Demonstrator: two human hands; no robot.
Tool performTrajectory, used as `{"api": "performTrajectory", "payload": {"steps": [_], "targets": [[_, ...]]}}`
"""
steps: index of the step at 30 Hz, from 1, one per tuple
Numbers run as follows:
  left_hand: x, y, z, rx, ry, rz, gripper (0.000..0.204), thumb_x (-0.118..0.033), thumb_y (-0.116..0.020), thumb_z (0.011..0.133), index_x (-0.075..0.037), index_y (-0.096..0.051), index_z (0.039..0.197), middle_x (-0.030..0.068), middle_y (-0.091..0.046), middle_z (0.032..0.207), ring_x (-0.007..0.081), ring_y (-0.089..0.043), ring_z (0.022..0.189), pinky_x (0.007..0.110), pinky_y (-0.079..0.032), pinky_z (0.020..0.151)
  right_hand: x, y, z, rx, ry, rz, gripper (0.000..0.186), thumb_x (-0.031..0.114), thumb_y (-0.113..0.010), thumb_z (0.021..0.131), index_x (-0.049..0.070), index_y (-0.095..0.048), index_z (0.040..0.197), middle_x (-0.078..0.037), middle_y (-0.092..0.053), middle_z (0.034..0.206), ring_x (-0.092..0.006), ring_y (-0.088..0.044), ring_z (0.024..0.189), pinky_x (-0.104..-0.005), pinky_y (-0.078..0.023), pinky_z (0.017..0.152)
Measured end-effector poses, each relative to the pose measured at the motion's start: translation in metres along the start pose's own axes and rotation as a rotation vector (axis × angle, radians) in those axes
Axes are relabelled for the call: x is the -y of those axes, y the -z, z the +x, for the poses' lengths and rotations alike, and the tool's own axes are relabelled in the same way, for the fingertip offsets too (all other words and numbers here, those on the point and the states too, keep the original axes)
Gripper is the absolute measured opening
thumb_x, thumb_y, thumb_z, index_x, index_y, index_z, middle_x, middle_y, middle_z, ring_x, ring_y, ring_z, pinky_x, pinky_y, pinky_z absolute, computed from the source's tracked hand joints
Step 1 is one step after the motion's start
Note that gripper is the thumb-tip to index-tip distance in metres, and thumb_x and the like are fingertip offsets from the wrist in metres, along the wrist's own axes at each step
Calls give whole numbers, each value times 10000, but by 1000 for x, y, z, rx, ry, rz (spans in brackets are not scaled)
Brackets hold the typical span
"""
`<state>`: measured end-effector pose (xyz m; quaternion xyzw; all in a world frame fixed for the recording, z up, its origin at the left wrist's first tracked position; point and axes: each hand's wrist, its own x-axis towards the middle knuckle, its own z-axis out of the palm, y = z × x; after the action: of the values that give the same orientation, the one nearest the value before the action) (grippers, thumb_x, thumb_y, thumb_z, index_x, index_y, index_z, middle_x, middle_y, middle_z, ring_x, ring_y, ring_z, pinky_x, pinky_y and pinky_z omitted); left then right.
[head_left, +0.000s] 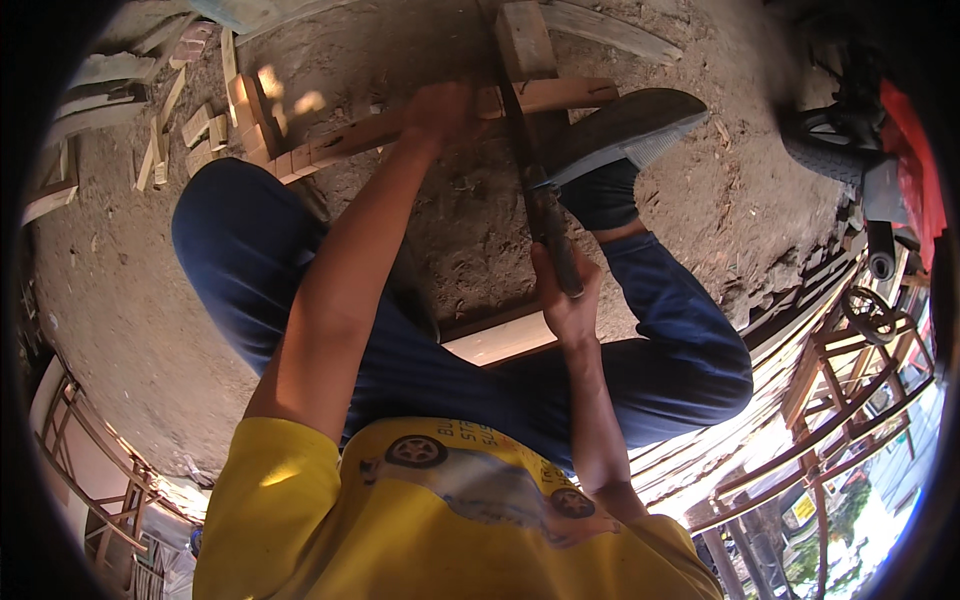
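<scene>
My right hand (pixel 568 300) is closed round the dark handle (pixel 560 250) of a long, narrow blade tool (pixel 515 110), which points away from me across a notched wooden board (pixel 340 140). My left hand (pixel 440 115) is on that board, left of the blade; motion blur hides how its fingers lie. The board lies crosswise over a thicker upright-running timber (pixel 525 40). My sandalled foot (pixel 625 130) is just right of the blade, beside the board.
Wood offcuts (pixel 200 130) lie on the dirt floor (pixel 130 280) at left. A dark wheeled vehicle (pixel 840 150) with red parts (pixel 910 160) stands at right. Wooden frames (pixel 830 420) appear at lower right and lower left.
</scene>
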<state>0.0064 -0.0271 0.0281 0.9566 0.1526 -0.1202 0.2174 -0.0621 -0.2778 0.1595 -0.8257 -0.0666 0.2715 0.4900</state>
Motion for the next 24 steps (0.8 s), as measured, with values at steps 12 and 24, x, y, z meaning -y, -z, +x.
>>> {"api": "performTrajectory", "payload": {"steps": [12,24], "targets": [[1,-11,6,-17,-28,-11,401,-292,-682,717,-47,-639,1033,182,-689,930,337,-668,913,428,-549,801,9,-8,14,2,-5,-57,216,176,-630,907,6,-577,784,33,-479,615,-33,-407,589,-246,-322,494],[12,-5,13,60,-13,-46,471,-347,-737,739,-44,-615,1078,206,-660,1030,383,-630,981,471,-526,826,42,6,-6,47,-74,-29,206,120,-596,918,-30,-569,780,-7,-483,577,-44,-423,559,-274,-342,482]]}}
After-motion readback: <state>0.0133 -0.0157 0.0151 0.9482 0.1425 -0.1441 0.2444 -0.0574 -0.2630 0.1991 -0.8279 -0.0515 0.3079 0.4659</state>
